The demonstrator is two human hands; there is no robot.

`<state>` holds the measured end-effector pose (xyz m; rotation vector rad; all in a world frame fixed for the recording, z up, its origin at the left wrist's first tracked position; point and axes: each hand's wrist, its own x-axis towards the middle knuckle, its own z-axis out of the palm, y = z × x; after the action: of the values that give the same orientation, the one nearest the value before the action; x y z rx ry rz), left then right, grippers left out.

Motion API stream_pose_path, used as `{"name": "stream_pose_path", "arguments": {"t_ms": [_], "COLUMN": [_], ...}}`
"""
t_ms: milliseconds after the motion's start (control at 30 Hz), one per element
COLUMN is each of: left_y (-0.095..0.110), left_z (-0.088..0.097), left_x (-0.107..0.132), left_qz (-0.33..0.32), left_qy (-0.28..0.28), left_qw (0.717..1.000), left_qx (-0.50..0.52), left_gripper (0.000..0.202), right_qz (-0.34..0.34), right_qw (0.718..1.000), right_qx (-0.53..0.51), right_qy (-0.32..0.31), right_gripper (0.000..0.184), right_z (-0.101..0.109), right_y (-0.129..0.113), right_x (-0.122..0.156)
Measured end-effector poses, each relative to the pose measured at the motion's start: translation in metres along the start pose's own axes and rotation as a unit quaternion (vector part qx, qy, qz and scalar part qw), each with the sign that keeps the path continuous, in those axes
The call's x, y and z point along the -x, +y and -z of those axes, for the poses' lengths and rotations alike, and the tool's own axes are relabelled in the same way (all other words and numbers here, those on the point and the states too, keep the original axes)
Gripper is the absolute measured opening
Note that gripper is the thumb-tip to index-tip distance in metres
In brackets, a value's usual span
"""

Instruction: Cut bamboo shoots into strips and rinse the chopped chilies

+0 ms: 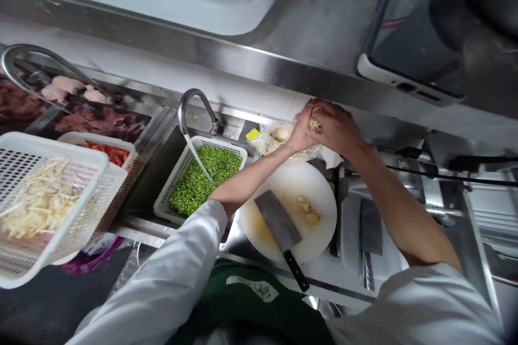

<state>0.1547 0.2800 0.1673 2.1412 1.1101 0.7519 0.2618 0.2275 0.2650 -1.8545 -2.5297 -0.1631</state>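
Note:
My left hand (300, 132) and my right hand (338, 126) are closed together beyond the far edge of a round white cutting board (283, 178). Between them shows a pale, lumpy piece with brown specks (316, 123); its kind I cannot make out. Right under and beside the hands lies a clear plastic bag (279, 135) with pale, strand-like contents. A cleaver (278, 221) rests flat on the board, its black handle over the near edge. To the right of its blade sit a few yellowish, ginger-like lumps (308, 210).
A white basket of chopped greens (206, 178) stands in the sink under a running tap (198, 97). Further left are a basket of pale strips (40, 199) and raw meat (101, 118). Another cleaver (371, 226) lies rightward. A steel shelf (226, 59) holding a phone (416, 38) overhangs the far side.

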Motion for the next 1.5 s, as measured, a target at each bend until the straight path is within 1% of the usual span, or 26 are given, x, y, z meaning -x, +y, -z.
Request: {"name": "stream_pose_path", "arguments": {"t_ms": [67, 133, 267, 333, 400, 467, 533, 567, 633, 700, 733, 800, 867, 900, 967, 1033, 1067, 1100, 1133, 1200, 1267, 1300, 1333, 1400, 1467, 1500], "left_y": [0.005, 0.008, 0.012, 0.012, 0.01, 0.008, 0.01, 0.013, 0.023, 0.036, 0.041, 0.047, 0.042, 0.035, 0.013, -0.013, -0.025, -0.035, -0.043, -0.05, -0.049, -0.047, -0.044, -0.04, -0.038, -0.038], "left_z": [0.009, 0.017, 0.025, 0.026, 0.027, 0.033, 0.044, 0.053, 0.073, 0.094, 0.102, 0.11, 0.102, 0.093, 0.066, 0.035, 0.02, 0.008, -0.003, -0.019, -0.03, -0.035, -0.039, -0.046, -0.052, -0.054], "left_x": [0.003, 0.005, 0.004, 0.002, 0.004, 0.014, 0.035, 0.049, 0.081, 0.117, 0.134, 0.169, 0.2, 0.215, 0.24, 0.258, 0.265, 0.269, 0.273, 0.276, 0.279, 0.281, 0.283, 0.29, 0.295, 0.296], "left_qz": [-0.018, -0.026, -0.027, -0.037, -0.077, -0.148, -0.202, -0.217, -0.224, -0.218, -0.207, -0.164, -0.108, -0.081, -0.029, 0.014, 0.027, 0.035, 0.035, 0.023, 0.008, 0.004, 0.001, -0.005, -0.012, -0.016], "left_qy": [0.051, 0.083, 0.102, 0.115, 0.137, 0.155, 0.158, 0.155, 0.144, 0.114, 0.087, 0.015, -0.068, -0.107, -0.184, -0.243, -0.262, -0.275, -0.283, -0.281, -0.268, -0.261, -0.256, -0.252, -0.274, -0.292], "left_qw": [0.998, 0.996, 0.994, 0.991, 0.984, 0.97, 0.957, 0.956, 0.961, 0.969, 0.973, 0.979, 0.975, 0.97, 0.957, 0.944, 0.938, 0.934, 0.93, 0.924, 0.918, 0.915, 0.912, 0.905, 0.892, 0.885], "left_qx": [0.008, 0.014, 0.035, 0.052, 0.081, 0.116, 0.132, 0.124, 0.073, -0.005, -0.045, -0.12, -0.179, -0.201, -0.222, -0.223, -0.223, -0.226, -0.234, -0.259, -0.291, -0.306, -0.32, -0.344, -0.358, -0.362], "left_gripper": [0.071, 0.066, 0.061, 0.06, 0.065, 0.074, 0.078, 0.076, 0.069, 0.067, 0.068, 0.072, 0.071, 0.069, 0.067, 0.069, 0.07, 0.071, 0.073, 0.076, 0.08, 0.082, 0.084, 0.091, 0.104, 0.111], "right_qz": [0.008, 0.007, -0.024, -0.018, 0.003, 0.043, 0.094, 0.116, 0.14, 0.132, 0.117, 0.066, 0.001, -0.033, -0.099, -0.147, -0.159, -0.163, -0.159, -0.146, -0.162, -0.189, -0.224, -0.297, -0.339, -0.347], "right_qw": [1.0, 0.999, 0.998, 0.998, 0.997, 0.992, 0.977, 0.966, 0.939, 0.911, 0.896, 0.861, 0.82, 0.8, 0.766, 0.754, 0.756, 0.763, 0.773, 0.802, 0.839, 0.857, 0.873, 0.89, 0.886, 0.883], "right_qx": [-0.012, -0.016, -0.005, -0.007, -0.017, -0.042, -0.088, -0.116, -0.176, -0.25, -0.294, -0.386, -0.475, -0.515, -0.576, -0.602, -0.605, -0.604, -0.598, -0.569, -0.513, -0.474, -0.43, -0.345, -0.285, -0.265], "right_qy": [0.014, 0.03, 0.049, 0.054, 0.073, 0.113, 0.169, 0.2, 0.26, 0.301, 0.313, 0.325, 0.319, 0.306, 0.268, 0.22, 0.193, 0.166, 0.14, 0.103, 0.085, 0.074, 0.051, -0.033, -0.136, -0.175], "right_gripper": [0.038, 0.037, 0.034, 0.031, 0.025, 0.021, 0.021, 0.021, 0.019, 0.018, 0.018, 0.017, 0.017, 0.017, 0.015, 0.013, 0.011, 0.011, 0.011, 0.019, 0.033, 0.039, 0.043, 0.048, 0.051, 0.053], "right_z": [0.014, 0.026, 0.042, 0.047, 0.051, 0.054, 0.056, 0.057, 0.058, 0.05, 0.042, 0.013, -0.032, -0.058, -0.112, -0.156, -0.171, -0.182, -0.189, -0.192, -0.188, -0.186, -0.185, -0.186, -0.193, -0.196], "right_y": [-0.006, -0.011, -0.018, -0.021, -0.024, -0.029, -0.037, -0.042, -0.055, -0.072, -0.082, -0.105, -0.132, -0.145, -0.17, -0.186, -0.189, -0.189, -0.186, -0.174, -0.164, -0.165, -0.169, -0.189, -0.217, -0.23], "right_x": [0.007, 0.011, 0.013, 0.013, 0.016, 0.023, 0.036, 0.044, 0.064, 0.087, 0.099, 0.123, 0.146, 0.157, 0.174, 0.184, 0.187, 0.19, 0.193, 0.205, 0.232, 0.25, 0.27, 0.312, 0.344, 0.354]}}
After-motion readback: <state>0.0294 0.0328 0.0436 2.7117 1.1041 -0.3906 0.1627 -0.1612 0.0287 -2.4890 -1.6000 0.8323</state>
